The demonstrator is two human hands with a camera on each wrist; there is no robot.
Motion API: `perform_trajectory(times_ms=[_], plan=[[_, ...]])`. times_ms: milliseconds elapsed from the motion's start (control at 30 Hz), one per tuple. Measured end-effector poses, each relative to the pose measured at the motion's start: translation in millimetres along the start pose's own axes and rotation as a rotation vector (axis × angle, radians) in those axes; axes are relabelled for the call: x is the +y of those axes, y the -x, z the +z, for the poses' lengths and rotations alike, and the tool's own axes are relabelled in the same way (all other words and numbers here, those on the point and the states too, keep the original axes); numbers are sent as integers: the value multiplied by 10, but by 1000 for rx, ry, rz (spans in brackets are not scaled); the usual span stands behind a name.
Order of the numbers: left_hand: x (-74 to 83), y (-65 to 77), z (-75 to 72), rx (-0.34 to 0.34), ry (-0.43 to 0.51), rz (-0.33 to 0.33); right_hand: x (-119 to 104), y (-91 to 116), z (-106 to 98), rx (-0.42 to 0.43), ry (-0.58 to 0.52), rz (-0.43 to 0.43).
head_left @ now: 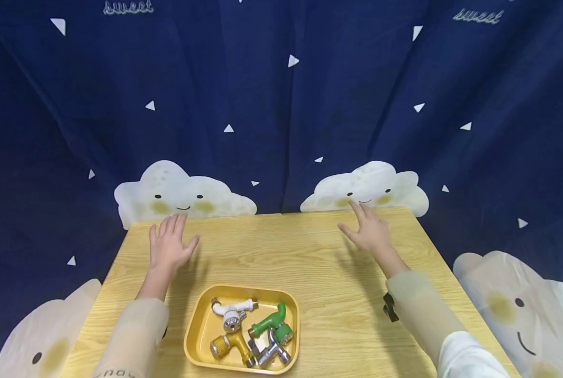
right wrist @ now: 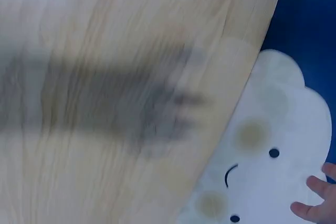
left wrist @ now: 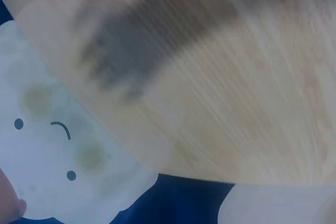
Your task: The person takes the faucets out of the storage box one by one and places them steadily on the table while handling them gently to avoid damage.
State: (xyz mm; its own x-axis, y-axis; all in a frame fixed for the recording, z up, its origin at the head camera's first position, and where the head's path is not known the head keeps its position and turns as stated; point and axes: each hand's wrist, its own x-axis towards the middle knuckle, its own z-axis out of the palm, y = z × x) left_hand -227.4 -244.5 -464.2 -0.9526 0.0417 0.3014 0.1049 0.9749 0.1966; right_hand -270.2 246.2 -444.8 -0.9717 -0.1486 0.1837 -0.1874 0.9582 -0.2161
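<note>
My left hand point(head_left: 169, 245) is held out over the left side of the wooden table, fingers spread, holding nothing. On the right, my right hand point(head_left: 370, 231) reaches out in the same way, its fingers apart and nothing in them. Nearer to me, between the two forearms, stands a yellow tray point(head_left: 201, 326). In it lie a white tap point(head_left: 234, 307), a green tap point(head_left: 269, 320), a gold-coloured tap point(head_left: 235, 344) and a chrome tap point(head_left: 273, 353), bunched together and partly overlapping. Only a few fingers point(right wrist: 315, 203) show in the right wrist view.
The wooden table point(head_left: 281, 252) has its far edge against a dark blue curtain point(head_left: 262, 79) printed with white triangles and smiling clouds. Shadows of the arms fall across the tabletop. A black strap point(head_left: 390, 307) sits at the right sleeve.
</note>
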Motion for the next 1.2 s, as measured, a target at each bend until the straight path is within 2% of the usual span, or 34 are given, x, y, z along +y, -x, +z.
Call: perform_trajectory(times_ms=[133, 233, 467, 600, 667, 767, 1000, 1200], plan=[[26, 124, 19, 140, 55, 54, -101, 125, 97, 60, -138, 2], [35, 228, 52, 212, 102, 86, -190, 238, 176, 81, -248, 11], [43, 475, 169, 281, 208, 92, -410, 526, 342, 78, -433, 28], [58, 603, 261, 325, 238, 125, -544, 684, 415, 36, -529, 20], [66, 664, 306, 337, 248, 148, -600, 761, 457, 4, -542, 6], [74, 761, 363, 296, 257, 156, -672, 860, 533, -39, -545, -20], [80, 994, 401, 77, 274, 80, -810, 1060, 723, -155, -568, -40], [69, 1130, 416, -14, 312, 31, -901, 1222, 836, -292, -597, -62]])
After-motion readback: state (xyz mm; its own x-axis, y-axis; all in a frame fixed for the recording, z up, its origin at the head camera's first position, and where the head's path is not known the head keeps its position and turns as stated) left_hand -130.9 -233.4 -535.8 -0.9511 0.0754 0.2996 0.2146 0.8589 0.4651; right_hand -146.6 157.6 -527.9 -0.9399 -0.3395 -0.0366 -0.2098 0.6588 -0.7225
